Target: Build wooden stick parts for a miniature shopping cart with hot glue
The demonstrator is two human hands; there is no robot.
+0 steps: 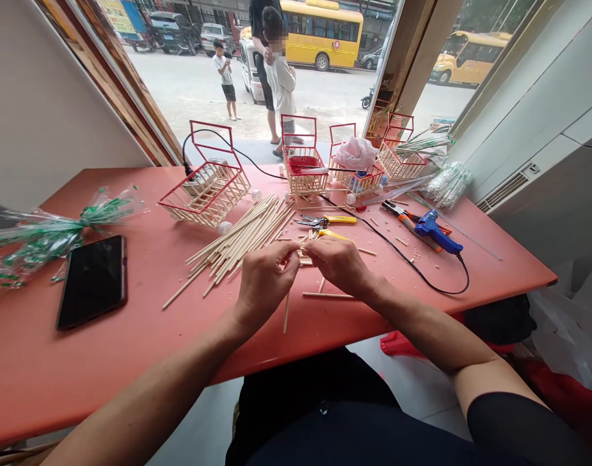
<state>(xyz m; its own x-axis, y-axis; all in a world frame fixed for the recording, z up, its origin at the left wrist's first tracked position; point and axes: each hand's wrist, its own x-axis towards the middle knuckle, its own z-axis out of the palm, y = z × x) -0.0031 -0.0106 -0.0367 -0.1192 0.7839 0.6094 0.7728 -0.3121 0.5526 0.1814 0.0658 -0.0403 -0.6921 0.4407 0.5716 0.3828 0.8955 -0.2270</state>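
My left hand (266,275) and my right hand (341,262) meet above the table, thumbs and fingers pinched together. Between their fingertips shows a small pale bit, by its look a short piece of wooden stick, mostly covered by the fingers. Short cut sticks (306,260) lie just beneath the hands. Left of them spreads a loose pile of long wooden sticks (244,243). Directly behind my right hand are yellow-handled wire strippers (319,222), partly hidden by it. One longer stick (328,296) lies in front of my right wrist.
Several small stick-built carts with red rims (206,188) stand along the back. At right lie a blue glue gun (436,232) with a trailing cord and orange-handled pliers (406,223). A phone (92,281) and plastic wrappers (77,226) are at left. People stand outside the window.
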